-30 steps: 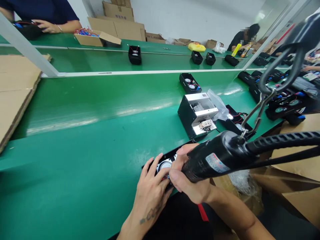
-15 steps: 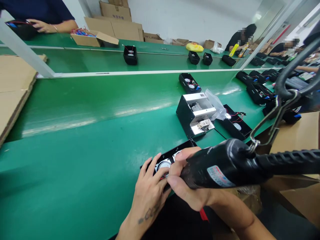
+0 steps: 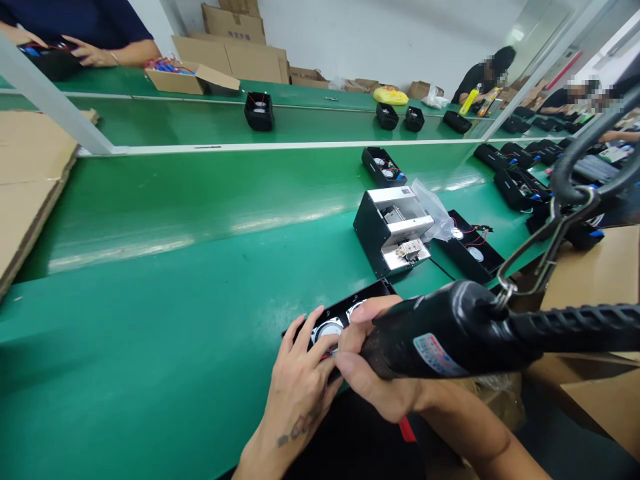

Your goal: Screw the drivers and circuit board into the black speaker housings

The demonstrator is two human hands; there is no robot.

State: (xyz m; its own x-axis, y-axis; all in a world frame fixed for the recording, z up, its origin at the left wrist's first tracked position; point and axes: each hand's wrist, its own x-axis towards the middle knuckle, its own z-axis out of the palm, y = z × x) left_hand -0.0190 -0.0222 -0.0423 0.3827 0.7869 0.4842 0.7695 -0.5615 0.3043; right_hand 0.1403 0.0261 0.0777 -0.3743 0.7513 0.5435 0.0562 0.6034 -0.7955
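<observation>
My right hand [image 3: 373,357] is closed round the front of a black electric screwdriver [image 3: 440,333], whose cord runs off to the right. It is tilted, with its nose low over a black speaker case [image 3: 367,291] at the near edge of the bench. Its tip is hidden behind my fingers. My left hand [image 3: 300,373] grips the same case from the left, fingers reaching over its far wall and thumb side near the tip. Inside the case a round speaker [image 3: 329,329] with a silver rim shows, and part of a second one.
Beyond the case stands a silver-and-black screw feeder [image 3: 393,230]. An open case [image 3: 473,247] with wires lies right of it, near a plastic bag [image 3: 434,210]. A metal hook [image 3: 530,260] hangs at right. Cardboard [image 3: 35,180] lies at left. Co-workers sit across the bench.
The screwdriver and both my hands stay almost in place. The view has shifted slightly. At the far left, a co-worker's hands have moved on a black case.
</observation>
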